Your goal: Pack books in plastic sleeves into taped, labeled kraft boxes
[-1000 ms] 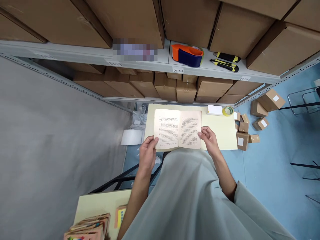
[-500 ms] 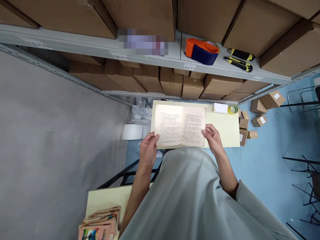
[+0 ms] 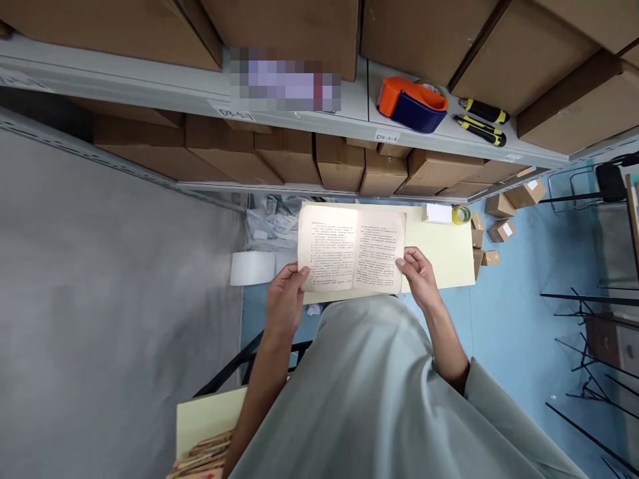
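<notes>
Pale yellow tabletop (image 3: 442, 256) near shelved boxes (image 3: 341, 163); both hands (image 3: 285, 299) pinching open book (image 3: 351, 249) by outer edges

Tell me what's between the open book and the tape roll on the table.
In the head view, a white box lies between the open book and the tape roll, with pale yellow tabletop between book and box.

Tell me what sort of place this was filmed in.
Probably a storeroom or packing area: cardboard boxes line the labelled metal shelving, and an orange-and-blue tape dispenser sits there beside black-and-yellow utility knives.
</notes>
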